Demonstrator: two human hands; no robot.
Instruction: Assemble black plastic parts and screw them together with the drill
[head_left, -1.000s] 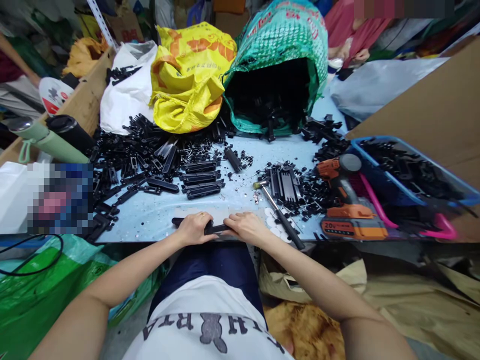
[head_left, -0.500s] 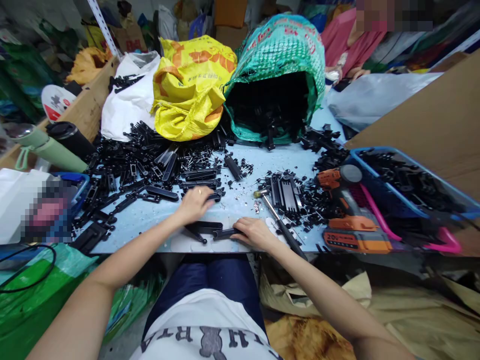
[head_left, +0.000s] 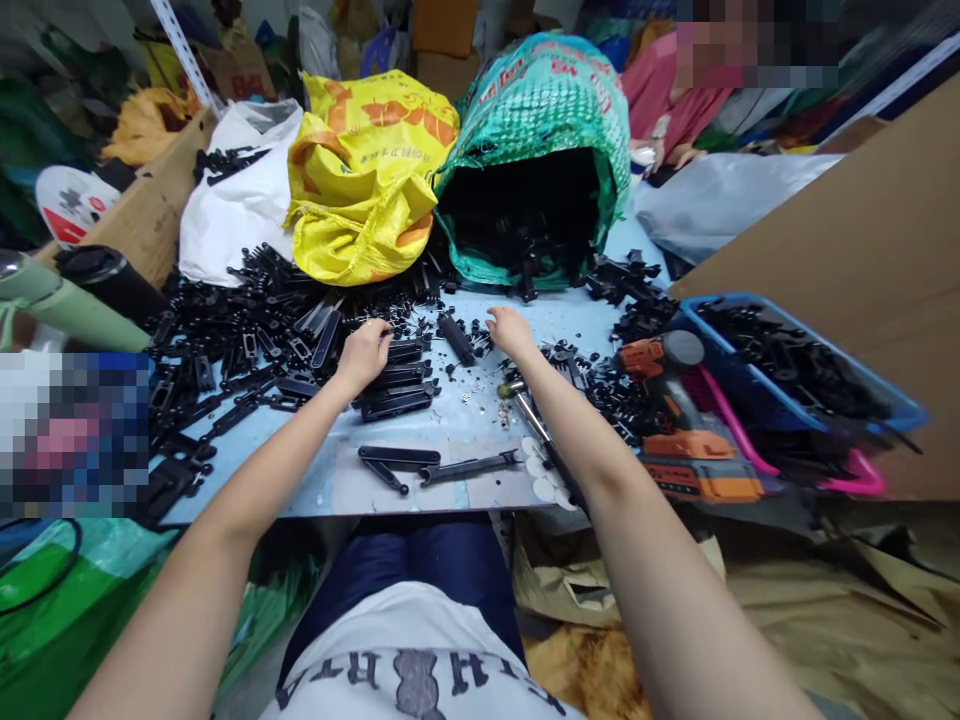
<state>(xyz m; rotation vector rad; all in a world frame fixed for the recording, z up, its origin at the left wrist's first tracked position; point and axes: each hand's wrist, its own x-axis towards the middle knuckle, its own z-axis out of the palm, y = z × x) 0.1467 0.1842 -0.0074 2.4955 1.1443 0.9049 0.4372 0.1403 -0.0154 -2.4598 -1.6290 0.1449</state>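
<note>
My left hand (head_left: 365, 352) is out over the middle of the blue table (head_left: 465, 415), fingers curled at the edge of a stack of long black plastic bars (head_left: 397, 385). What it grips is hidden. My right hand (head_left: 511, 329) reaches further back, fingertips bent down onto a scatter of small black pins (head_left: 480, 335) beside a short black bar (head_left: 455, 338). Two long black bar assemblies (head_left: 435, 465) lie free near the table's front edge, with no hand on them.
A hammer (head_left: 529, 405) lies under my right forearm. An orange cordless drill (head_left: 675, 410) and a blue basket (head_left: 896, 405) of black parts stand right. Green sack (head_left: 540, 110), yellow bag (head_left: 367, 160) and white bag (head_left: 225, 210) line the back. Another person in pink (head_left: 660, 85) sits behind.
Both hands let go of the long black assembly at the table's front edge and moved away from me, the left to the bar stack, the right to the small pins.
</note>
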